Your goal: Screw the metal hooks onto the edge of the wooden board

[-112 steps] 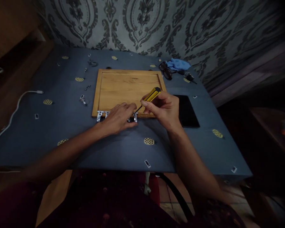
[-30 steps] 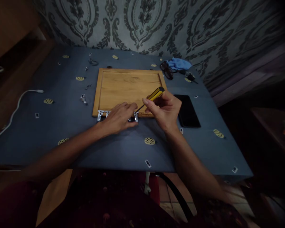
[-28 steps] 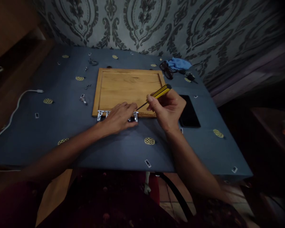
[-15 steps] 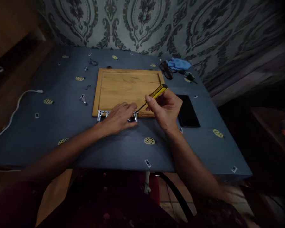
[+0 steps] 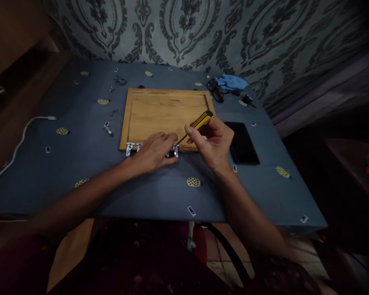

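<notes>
A framed wooden panel (image 5: pixel 169 112) lies flat on the table. Along its near edge sit silver metal hinges (image 5: pixel 129 149), partly covered by my left hand (image 5: pixel 155 151). That hand bears down from above, fingers over the panel edge and thumb in front, closed about the right-hand hinge (image 5: pixel 176 151). My right hand (image 5: pixel 215 141) grips a yellow-and-black screwdriver (image 5: pixel 201 120) at a slant. Its tip meets the right-hand hinge near my left fingertips; the screw under it is too small to make out.
Left of the panel lie a loose metal piece (image 5: pixel 108 128) and small screws (image 5: pixel 114 111). A black tablet or phone (image 5: pixel 244 143) rests to the right. Glasses (image 5: pixel 215 91) and a blue cloth (image 5: pixel 232 82) are at the back right. A white cable (image 5: pixel 24 133) runs along the left.
My right hand and the screwdriver handle have shifted slightly left and down, with the tip still at the hinge. The left hand stays in place.
</notes>
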`<state>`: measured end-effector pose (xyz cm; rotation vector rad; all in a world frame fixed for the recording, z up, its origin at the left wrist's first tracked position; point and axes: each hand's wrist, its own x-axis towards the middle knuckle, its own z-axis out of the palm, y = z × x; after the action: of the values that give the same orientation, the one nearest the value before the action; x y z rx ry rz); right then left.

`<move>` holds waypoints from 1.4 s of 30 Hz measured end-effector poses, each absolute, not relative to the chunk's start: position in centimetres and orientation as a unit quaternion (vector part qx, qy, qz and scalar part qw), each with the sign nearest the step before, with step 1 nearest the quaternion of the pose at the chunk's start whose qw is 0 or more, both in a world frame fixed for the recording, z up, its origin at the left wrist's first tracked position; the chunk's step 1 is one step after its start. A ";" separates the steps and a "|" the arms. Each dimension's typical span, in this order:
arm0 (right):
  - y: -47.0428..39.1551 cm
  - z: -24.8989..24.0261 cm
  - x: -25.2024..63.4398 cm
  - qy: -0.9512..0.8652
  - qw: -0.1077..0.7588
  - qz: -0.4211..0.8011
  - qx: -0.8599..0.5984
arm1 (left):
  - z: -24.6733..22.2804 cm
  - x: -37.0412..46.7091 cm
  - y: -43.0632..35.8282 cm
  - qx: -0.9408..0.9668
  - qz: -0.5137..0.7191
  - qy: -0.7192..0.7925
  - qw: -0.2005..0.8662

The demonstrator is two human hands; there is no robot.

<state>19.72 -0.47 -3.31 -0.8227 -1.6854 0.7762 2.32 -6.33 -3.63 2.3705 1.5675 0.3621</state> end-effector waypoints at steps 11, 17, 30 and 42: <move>-0.7 -2.4 20.4 -0.760 0.477 0.316 -0.309 | -4.1 2.3 -6.2 0.820 0.134 0.540 0.135; -0.8 -2.1 20.5 -0.761 0.461 0.350 -0.293 | -4.1 2.3 -6.2 0.822 0.131 0.539 0.132; -0.6 -2.4 20.1 -0.722 0.482 0.377 -0.323 | -3.2 2.4 -6.4 0.816 0.115 0.547 0.144; -0.6 -1.8 20.7 -0.722 0.454 0.420 -0.312 | -3.5 2.3 -6.3 0.820 0.127 0.541 0.134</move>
<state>20.68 -0.58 -1.79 -0.7692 -1.7811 1.0376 2.34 -6.26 -3.55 2.3782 1.5689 0.3686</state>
